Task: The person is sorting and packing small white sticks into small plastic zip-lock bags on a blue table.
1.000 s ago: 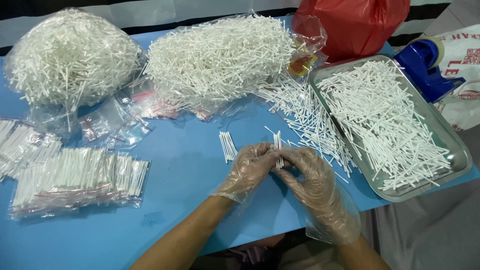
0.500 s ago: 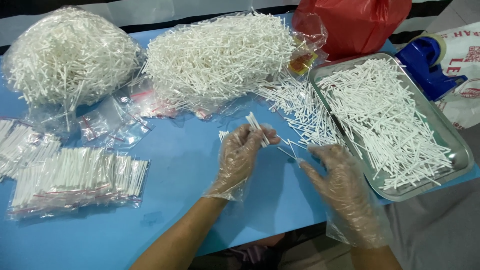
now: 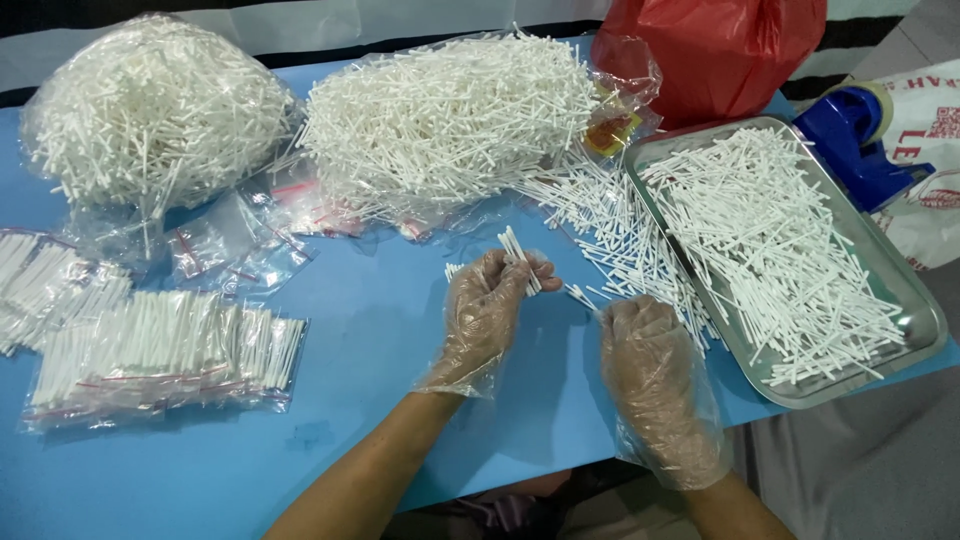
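Head view: left hand (image 3: pixel 490 300) fingers clench white sticks (image 3: pixel 518 255) upright; right hand (image 3: pixel 645 340) lies palm-down, holding nothing.

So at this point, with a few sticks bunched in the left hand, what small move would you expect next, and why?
Probably the right hand picks up another white stick from the loose scatter on the blue table and passes it to the left hand. That hand holds only a small bundle of sticks, the right lies on the table at the scatter's edge, and filled clear bags lie at left.
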